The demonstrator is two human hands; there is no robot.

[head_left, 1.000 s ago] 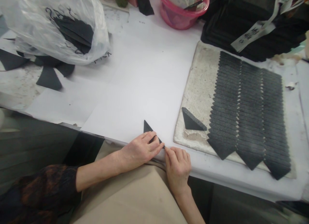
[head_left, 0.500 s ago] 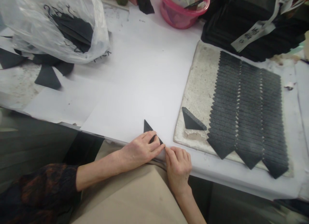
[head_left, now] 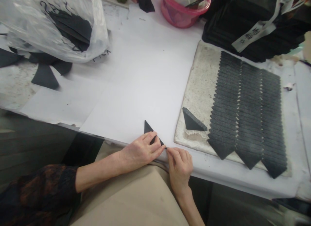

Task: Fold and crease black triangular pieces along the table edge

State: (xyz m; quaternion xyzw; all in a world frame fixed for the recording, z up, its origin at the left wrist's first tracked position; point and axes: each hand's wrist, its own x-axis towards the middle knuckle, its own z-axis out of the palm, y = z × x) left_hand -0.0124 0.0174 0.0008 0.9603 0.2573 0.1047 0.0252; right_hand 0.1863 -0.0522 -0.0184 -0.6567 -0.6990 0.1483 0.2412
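A black triangular piece [head_left: 148, 127] lies at the front edge of the white-covered table, partly hidden under my fingers. My left hand [head_left: 143, 148] presses and pinches it with closed fingers. At the piece's lower right tip, my right hand [head_left: 180, 162] has thumb and forefinger pinched together, the other fingers curled. The two hands nearly touch there. A single black triangle with a grey strip along its long side [head_left: 195, 120] rests on the pale board [head_left: 191, 89] to the right. Overlapping rows of similar pieces [head_left: 225, 102] cover most of that board.
A clear plastic bag [head_left: 97, 31] holding black pieces stands at the upper left, with loose black cut pieces [head_left: 46, 77] beside it. Behind are a pink basket [head_left: 179, 20] and a stack of black material [head_left: 233, 28] with a paper tag [head_left: 252, 36].
The view has shifted slightly, so the bag and board sit a little further left. My right hand's pinch stays at the piece's tip, its fingers barely moved.
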